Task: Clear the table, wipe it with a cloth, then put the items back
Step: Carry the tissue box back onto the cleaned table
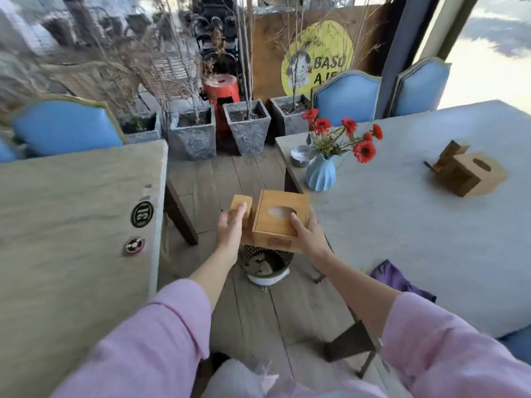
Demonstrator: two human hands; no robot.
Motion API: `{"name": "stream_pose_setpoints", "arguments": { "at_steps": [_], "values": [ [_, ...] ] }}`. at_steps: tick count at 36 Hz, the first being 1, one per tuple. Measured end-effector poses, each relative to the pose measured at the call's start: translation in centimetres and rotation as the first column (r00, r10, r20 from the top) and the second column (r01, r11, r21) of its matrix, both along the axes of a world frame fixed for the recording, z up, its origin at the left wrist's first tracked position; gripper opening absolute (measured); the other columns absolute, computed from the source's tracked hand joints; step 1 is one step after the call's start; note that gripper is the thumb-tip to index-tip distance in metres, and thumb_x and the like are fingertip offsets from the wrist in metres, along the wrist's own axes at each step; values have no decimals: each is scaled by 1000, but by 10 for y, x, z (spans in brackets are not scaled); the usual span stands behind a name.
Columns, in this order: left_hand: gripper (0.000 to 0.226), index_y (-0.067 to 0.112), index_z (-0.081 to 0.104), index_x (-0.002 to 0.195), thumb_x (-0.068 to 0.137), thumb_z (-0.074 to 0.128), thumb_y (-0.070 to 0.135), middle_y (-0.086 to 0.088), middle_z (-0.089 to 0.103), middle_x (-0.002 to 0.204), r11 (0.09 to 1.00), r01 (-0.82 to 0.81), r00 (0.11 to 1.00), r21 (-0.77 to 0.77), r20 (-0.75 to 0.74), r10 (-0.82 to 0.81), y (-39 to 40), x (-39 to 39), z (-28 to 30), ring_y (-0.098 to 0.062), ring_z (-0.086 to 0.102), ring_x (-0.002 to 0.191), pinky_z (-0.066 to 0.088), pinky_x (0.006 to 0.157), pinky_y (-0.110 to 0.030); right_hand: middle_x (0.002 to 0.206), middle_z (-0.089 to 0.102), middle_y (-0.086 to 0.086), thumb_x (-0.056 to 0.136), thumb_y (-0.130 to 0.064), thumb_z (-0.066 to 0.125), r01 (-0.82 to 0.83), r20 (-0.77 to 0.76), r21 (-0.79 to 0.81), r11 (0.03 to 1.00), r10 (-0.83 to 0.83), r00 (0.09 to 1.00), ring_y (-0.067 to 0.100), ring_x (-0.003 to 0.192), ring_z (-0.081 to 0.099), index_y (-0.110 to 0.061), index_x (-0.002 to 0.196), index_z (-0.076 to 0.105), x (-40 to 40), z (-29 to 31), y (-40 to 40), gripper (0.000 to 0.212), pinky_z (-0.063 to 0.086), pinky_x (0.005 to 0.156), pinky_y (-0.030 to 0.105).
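Nearest the camera, two pink sleeves (pixel 161 334) are seen reaching forward over a plank floor. A wooden tissue box (pixel 280 219) is held in the air between two tables, above a mesh wastebasket (pixel 265 261) standing on the floor. The box's right side is clasped by the right hand (pixel 309 235), its thumb laid on the lid beside the oval slot. A smaller wooden block (pixel 240 204) attached at the box's left is pinched by the left hand (pixel 230 229), the thumb pressed onto its top. A purple cloth (pixel 400 278) is seen lying on the near edge of the grey table (pixel 416 239) at right. Farther along that table, a blue ribbed vase (pixel 320 173) of red flowers (pixel 363 150) is shown near the left edge, a small ashtray-like dish (pixel 300 156) just behind it, and a second wooden tissue box (pixel 465 173) well apart to the right. The beige table (pixel 71 225) at left bears two round stickers (pixel 138 228). Beyond, blue chairs (pixel 346 97) and grey planters (pixel 247 127) are visible.
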State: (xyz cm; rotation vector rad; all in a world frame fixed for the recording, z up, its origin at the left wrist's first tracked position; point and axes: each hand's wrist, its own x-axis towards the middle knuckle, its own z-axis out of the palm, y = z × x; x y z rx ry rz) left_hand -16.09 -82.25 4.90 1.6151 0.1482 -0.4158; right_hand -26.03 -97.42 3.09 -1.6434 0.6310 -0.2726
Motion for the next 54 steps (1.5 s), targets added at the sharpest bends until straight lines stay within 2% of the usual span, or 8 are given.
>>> {"name": "stream_pose_setpoints", "arguments": {
  "at_steps": [13,16,19,25,30,40,47,54],
  "values": [
    [34,20,63,89,82,66,53,2,66,94,914,-404,913,28,82,401,208,1,40,-21,63,94,52,84,-37,123,62,-14,75,-65,68,-421,101,-20,907,421,901,9,114,60,-39,131,44,68,37,175,66,48,102,43],
    [30,22,60,81,84,65,51,7,64,86,895,-446,891,25,105,441,262,-6,49,-18,61,90,50,89,-39,125,62,-12,69,-69,71,-483,114,-19,875,482,869,11,115,60,-36,136,42,77,43,226,80,50,101,45],
    [36,23,61,94,82,65,56,5,65,97,874,-486,870,32,111,480,322,-12,60,-16,60,93,50,89,-37,129,59,-9,65,-69,74,-529,114,-13,848,527,842,11,117,59,-30,142,37,82,52,283,94,49,101,41],
    [50,20,60,112,80,65,59,1,65,110,858,-511,852,46,155,500,445,-27,89,-18,62,100,51,93,-39,131,57,-5,67,-55,83,-547,161,14,837,538,827,14,118,57,-26,142,35,88,73,406,94,48,102,39],
    [35,25,57,108,87,61,52,0,63,112,854,-518,842,33,192,504,534,-28,111,-20,60,105,49,97,-43,131,56,-1,68,-43,85,-575,206,52,817,555,806,12,114,59,-18,141,31,91,93,494,94,51,89,26],
    [25,35,61,96,85,58,57,2,63,122,880,-474,867,-2,172,468,645,-1,133,-21,59,112,46,102,-45,130,56,-1,36,-57,93,-652,206,108,751,625,753,16,114,61,-19,143,28,120,119,596,131,53,96,45],
    [98,33,53,129,50,55,91,6,60,131,883,-470,878,-1,105,468,699,58,119,-20,57,117,44,103,-48,131,56,-2,40,-48,97,-710,195,8,704,695,692,12,116,60,-19,141,31,167,124,632,124,53,96,43],
    [99,33,52,130,50,50,93,7,59,130,878,-477,875,26,110,472,737,111,121,-21,57,117,43,103,-48,132,51,-5,34,-51,97,-725,144,-143,673,739,658,15,120,55,-20,140,31,232,122,667,129,49,101,46]
  ]
}}
